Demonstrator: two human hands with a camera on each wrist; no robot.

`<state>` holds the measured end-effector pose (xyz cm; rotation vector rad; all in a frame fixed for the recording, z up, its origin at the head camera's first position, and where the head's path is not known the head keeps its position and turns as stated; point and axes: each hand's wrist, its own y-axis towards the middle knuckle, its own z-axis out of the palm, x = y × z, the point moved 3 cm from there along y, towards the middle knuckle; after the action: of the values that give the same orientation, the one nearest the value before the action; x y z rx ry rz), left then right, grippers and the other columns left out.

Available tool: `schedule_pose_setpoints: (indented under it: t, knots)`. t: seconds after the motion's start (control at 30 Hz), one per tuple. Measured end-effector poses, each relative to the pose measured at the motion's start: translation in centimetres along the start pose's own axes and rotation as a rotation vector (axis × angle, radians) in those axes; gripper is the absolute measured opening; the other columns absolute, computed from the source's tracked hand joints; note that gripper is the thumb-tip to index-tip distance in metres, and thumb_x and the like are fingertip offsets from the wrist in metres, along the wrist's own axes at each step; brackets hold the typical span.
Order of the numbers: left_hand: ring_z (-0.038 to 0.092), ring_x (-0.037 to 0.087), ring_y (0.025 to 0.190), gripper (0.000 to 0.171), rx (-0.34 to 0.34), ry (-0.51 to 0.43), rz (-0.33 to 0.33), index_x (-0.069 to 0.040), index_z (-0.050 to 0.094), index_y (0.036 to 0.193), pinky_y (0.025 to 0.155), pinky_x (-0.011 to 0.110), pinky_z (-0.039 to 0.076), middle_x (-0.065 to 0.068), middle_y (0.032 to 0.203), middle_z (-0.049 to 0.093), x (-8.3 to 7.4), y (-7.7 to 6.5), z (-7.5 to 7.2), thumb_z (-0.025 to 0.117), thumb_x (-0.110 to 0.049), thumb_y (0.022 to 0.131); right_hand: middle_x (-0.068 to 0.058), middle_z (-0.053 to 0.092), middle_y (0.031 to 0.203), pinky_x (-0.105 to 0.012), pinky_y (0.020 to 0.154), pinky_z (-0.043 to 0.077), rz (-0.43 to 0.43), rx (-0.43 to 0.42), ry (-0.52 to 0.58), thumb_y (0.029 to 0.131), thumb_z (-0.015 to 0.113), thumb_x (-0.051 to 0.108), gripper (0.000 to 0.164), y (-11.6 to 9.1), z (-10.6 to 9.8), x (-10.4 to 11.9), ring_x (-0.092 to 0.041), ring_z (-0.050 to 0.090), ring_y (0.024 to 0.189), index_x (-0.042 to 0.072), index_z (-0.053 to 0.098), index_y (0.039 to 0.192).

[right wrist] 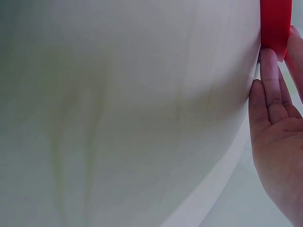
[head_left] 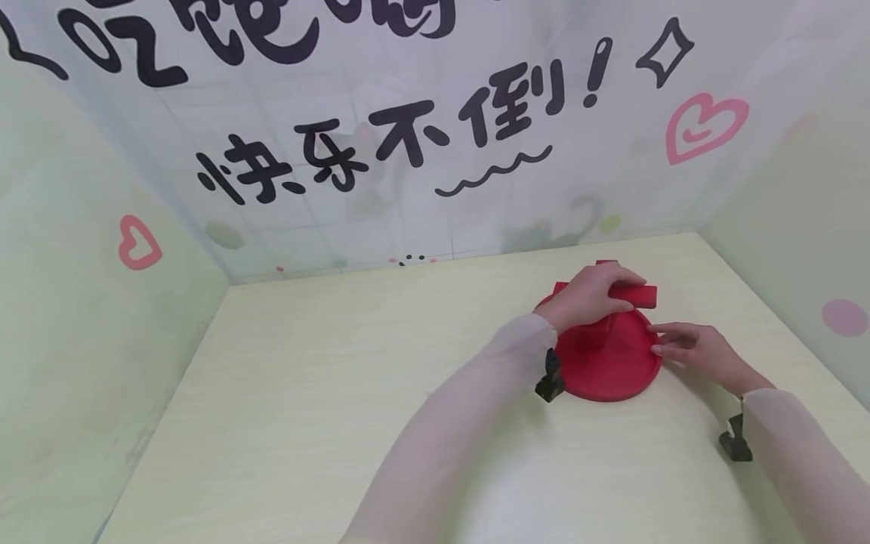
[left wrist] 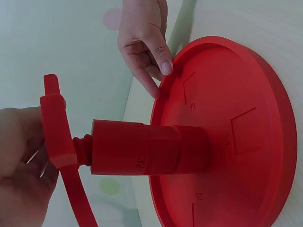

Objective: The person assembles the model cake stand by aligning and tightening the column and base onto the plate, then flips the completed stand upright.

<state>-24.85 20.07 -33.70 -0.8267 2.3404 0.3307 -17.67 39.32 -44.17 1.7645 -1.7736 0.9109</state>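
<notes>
A red round base with a raised rim lies on the table. From its middle rises a thick red post with numbers on it, and a screw thread shows at the post's top. Above the thread sits a red top piece with flat arms. My left hand grips this top piece, its fingers partly hidden behind it in the left wrist view. On the base's right edge, my right hand pinches the rim, thumb on the inside and fingers low against the outer edge.
The pale wooden table stretches left and in front of the base. A printed cloth wall stands behind it, with side walls at left and right. Dark clips hang at both wrists.
</notes>
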Motion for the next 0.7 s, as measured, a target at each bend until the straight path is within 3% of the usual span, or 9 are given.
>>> schedule_pose_setpoints:
  t: [0.33,0.57,0.7]
  knots:
    - [0.045,-0.004,0.094,0.047,0.097,0.104,-0.028,-0.024,0.057,0.126,0.070,0.007,0.041,-0.012,0.111,0.053,-0.41,0.43,0.60,0.069,-0.018,0.082,-0.026,0.052,0.118,-0.025,0.071,0.050,0.003,0.005,0.003,0.086,0.064,0.034,0.063,-0.10,0.07,0.33,-0.036,0.055,0.100,-0.003,0.042,0.133]
    - [0.045,-0.003,0.096,0.048,0.090,0.081,-0.015,-0.022,0.056,0.127,0.070,0.007,0.041,-0.012,0.113,0.053,-0.51,0.49,0.56,0.070,-0.018,0.081,-0.026,0.052,0.117,-0.026,0.070,0.051,0.009,-0.001,-0.011,0.086,0.064,0.034,0.063,-0.05,0.00,0.19,-0.037,0.054,0.100,-0.003,0.043,0.133]
    - [0.044,-0.001,0.099,0.046,0.014,0.068,0.011,-0.021,0.057,0.126,0.070,0.007,0.041,-0.009,0.116,0.051,-0.73,-0.03,0.19,0.070,-0.019,0.081,-0.027,0.052,0.117,-0.026,0.070,0.051,0.007,0.000,-0.008,0.085,0.064,0.035,0.064,-0.12,0.01,0.17,-0.037,0.054,0.100,-0.003,0.043,0.133]
